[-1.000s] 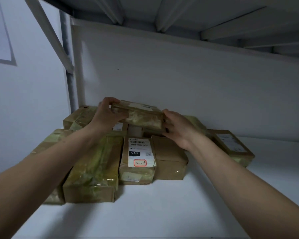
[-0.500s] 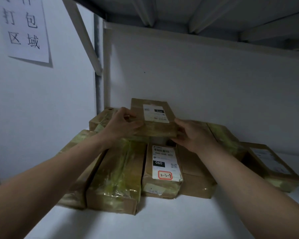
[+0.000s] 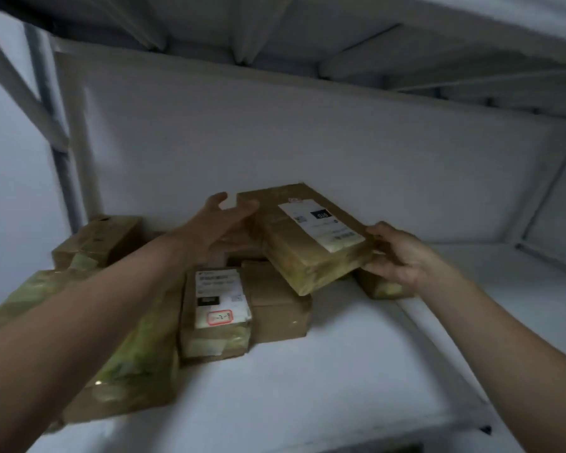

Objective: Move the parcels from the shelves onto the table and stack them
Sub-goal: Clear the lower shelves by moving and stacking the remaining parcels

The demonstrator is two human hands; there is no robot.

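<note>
While the right hand [image 3: 396, 253] curls its fingers round the near right corner of the parcel [image 3: 304, 256], the left hand [image 3: 216, 227] lies against its far left end with fingers nearly straight and thumb raised, gripping nothing. Tilted, with its white label [image 3: 321, 228] facing up, the parcel hangs just above the right side of the other parcels [image 3: 214, 308], which are heaped toward the back left corner of the white shelf [image 3: 307, 387].

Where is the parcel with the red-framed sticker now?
Head view: the red-stickered parcel lies on the white shelf, left of centre, between a tape-wrapped parcel on its left and a plain brown parcel on its right.
</note>
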